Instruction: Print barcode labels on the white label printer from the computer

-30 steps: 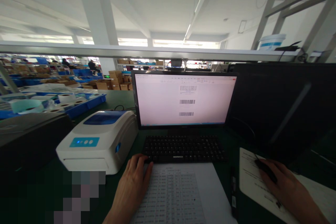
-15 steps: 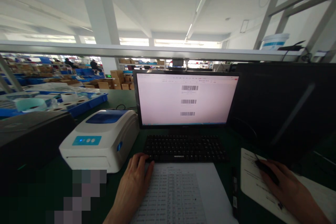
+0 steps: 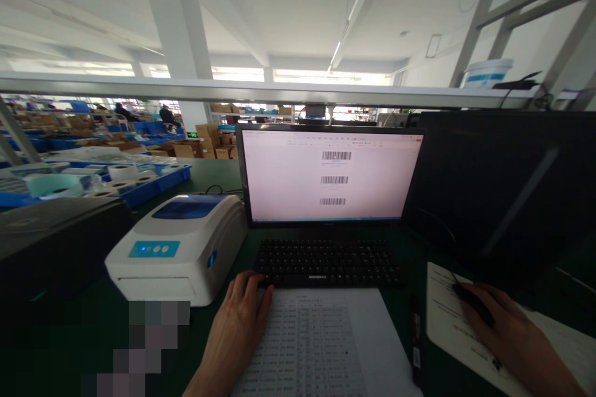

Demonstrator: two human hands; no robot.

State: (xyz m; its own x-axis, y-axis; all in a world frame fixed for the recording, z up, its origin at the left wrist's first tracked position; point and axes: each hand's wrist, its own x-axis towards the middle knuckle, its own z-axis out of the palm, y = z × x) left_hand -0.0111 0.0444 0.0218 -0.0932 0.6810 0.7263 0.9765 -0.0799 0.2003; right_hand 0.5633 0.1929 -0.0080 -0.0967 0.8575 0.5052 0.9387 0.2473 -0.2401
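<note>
The mouse (image 3: 472,304), small, light and rigid, is sitting on a paper sheet (image 3: 440,316) at the tabletop's right; the right hand (image 3: 507,332) is cupping it, grip closed over its sides. The left hand (image 3: 237,322) is lying flat, fingers apart, touching the keyboard (image 3: 328,262) and printed list (image 3: 311,347).

At the desk, my two hands rest on keyboard edge and mouse.

My left hand (image 3: 237,322) lies flat, its fingertips (image 3: 258,283) touching the near left corner of the black keyboard (image 3: 328,262), with the printed sheet (image 3: 311,347) just beside the fingers on their right and the white label printer (image 3: 179,248) near them on the left. My right hand (image 3: 505,329) cups the black mouse (image 3: 472,301), which sits on a white paper (image 3: 442,316) under the fingers. Beyond the fingertips stands the lit monitor (image 3: 328,173) showing three barcodes; a dark second screen (image 3: 503,186) rises behind the right hand's fingers.
</note>
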